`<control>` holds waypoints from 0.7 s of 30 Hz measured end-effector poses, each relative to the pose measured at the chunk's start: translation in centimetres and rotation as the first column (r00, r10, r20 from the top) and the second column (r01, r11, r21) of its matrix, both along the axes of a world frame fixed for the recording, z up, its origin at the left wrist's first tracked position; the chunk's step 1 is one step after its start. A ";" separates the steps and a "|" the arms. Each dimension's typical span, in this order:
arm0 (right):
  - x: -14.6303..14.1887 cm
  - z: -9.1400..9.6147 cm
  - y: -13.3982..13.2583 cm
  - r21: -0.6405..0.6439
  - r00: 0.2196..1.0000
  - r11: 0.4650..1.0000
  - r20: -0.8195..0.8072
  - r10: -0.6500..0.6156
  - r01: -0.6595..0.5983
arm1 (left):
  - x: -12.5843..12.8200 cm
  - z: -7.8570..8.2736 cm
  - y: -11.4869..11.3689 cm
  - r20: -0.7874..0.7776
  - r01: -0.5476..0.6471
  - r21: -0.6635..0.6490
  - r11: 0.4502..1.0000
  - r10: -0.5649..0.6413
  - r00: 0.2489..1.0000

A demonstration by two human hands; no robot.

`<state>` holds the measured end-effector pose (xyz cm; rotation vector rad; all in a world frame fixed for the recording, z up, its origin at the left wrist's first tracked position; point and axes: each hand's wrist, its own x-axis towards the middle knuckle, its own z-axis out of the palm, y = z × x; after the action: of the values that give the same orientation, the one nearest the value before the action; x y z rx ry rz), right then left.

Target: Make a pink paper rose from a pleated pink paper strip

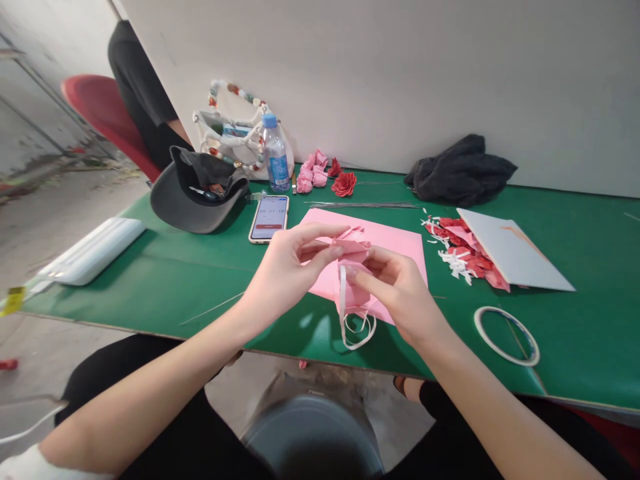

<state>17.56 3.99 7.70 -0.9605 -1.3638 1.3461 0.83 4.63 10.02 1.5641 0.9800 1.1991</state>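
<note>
My left hand pinches the upper part of a pink paper flower between thumb and fingers. Lower down, my right hand grips the same flower, its thumb on the pink paper. A narrow white strip of tape hangs from the flower in a loose curl below my fingers. Beneath both hands lies a sheet of pink paper on the green tabletop. Parts of the flower are covered by my fingers.
Behind stand a phone, a water bottle, a cap, finished pink flowers and thin wires. At right are paper scraps, a white board, a tape roll and black cloth.
</note>
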 end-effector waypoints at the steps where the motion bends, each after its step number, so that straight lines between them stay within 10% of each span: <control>1: 0.0 0.0 0.0 -0.001 1.000 1.000 -0.012 0.000 0.000 | 0.0 0.0 0.0 -0.005 -0.008 0.006 1.000 0.008 1.000; 10: 0.2 -0.4 0.2 -0.066 0.995 0.998 -0.103 0.003 -0.009 | -0.5 -0.4 0.5 -0.065 -0.026 0.163 0.986 0.037 0.997; 21: 0.3 -0.6 0.7 -0.133 0.986 0.990 -0.163 0.023 -0.045 | -1.2 -0.2 0.8 -0.057 0.194 -0.015 0.981 -0.195 0.979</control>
<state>17.85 4.71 7.12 -0.8996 -1.1828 1.5249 -0.41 5.41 9.82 1.6547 0.8462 1.0171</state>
